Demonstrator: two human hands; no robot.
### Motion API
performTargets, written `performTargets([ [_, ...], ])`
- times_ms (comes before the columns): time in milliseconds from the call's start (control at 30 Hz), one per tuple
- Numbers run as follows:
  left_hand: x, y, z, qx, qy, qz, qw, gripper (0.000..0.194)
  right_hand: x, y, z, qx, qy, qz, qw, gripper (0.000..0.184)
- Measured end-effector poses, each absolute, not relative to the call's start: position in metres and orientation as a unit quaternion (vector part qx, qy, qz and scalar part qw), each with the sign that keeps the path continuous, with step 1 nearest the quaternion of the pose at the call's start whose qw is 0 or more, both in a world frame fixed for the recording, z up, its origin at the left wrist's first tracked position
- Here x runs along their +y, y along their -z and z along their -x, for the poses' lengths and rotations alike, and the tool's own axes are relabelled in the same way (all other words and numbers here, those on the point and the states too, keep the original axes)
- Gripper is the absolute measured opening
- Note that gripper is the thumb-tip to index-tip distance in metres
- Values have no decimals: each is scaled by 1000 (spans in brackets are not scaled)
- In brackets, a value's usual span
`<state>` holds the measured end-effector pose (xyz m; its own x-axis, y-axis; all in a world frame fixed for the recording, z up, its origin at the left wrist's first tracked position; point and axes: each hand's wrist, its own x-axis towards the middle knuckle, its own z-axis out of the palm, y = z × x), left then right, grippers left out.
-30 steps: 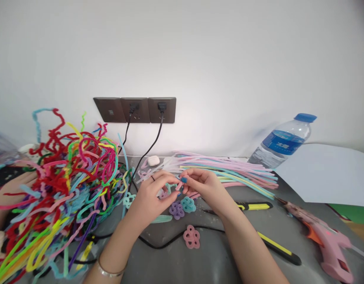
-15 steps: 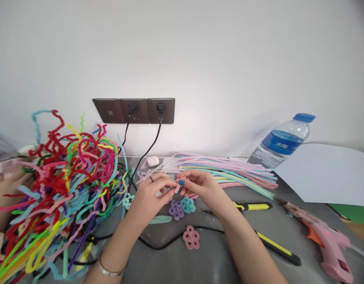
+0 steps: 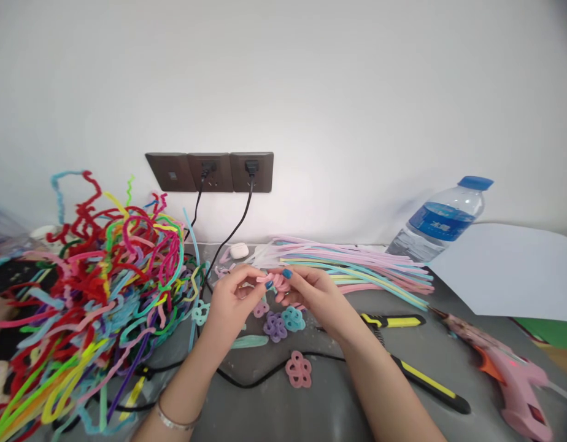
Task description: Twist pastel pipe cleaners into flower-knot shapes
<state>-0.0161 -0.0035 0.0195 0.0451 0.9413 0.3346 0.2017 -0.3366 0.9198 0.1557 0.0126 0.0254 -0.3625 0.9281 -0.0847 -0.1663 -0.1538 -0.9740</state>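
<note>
Between my two hands is a pink pipe cleaner [image 3: 278, 282], bent into tight loops. My left hand [image 3: 240, 299] pinches its left end between thumb and fingers. On the other side, my right hand [image 3: 311, 293] grips the looped part, with the thumb on top. Just below the hands lie a purple pipe-cleaner flower [image 3: 275, 326] and a turquoise one [image 3: 293, 318]. A small pink flower [image 3: 261, 307] shows partly under my left hand. Closer to me rests a larger pink flower [image 3: 299, 369], and a mint flower [image 3: 200, 313] lies left of my left hand.
A tangled heap of coloured pipe cleaners [image 3: 108, 288] fills the left side. Straight pipe cleaners [image 3: 357, 261] lie along the wall. Pliers with yellow-black handles [image 3: 431, 383], a pink glue gun [image 3: 513, 374] and a tilted water bottle [image 3: 442, 218] are at right. A black cable [image 3: 246, 385] crosses the table.
My hands have shifted their hold on the pink pipe cleaner, and more of its loops show. The small pink flower beneath has come into view. At far left, another person's hand has mostly withdrawn.
</note>
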Motion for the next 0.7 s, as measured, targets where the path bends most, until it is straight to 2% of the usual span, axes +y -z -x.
performTargets([
  [267, -4, -18, 18, 436, -503, -617, 419, 5, 12, -26, -156, -530, -648, 358, 415, 27],
  [433, -5, -22, 20, 428, -461, -609, 483, 3, 13, -30, -160, -533, -654, 359, 400, 30],
  [567, -7, -25, 20, 423, -473, -586, 504, 22, 11, -32, -161, -536, -650, 370, 392, 32],
  [700, -8, -25, 19, 442, -460, -603, 478, 24, 10, -32, -157, -530, -640, 381, 405, 35],
])
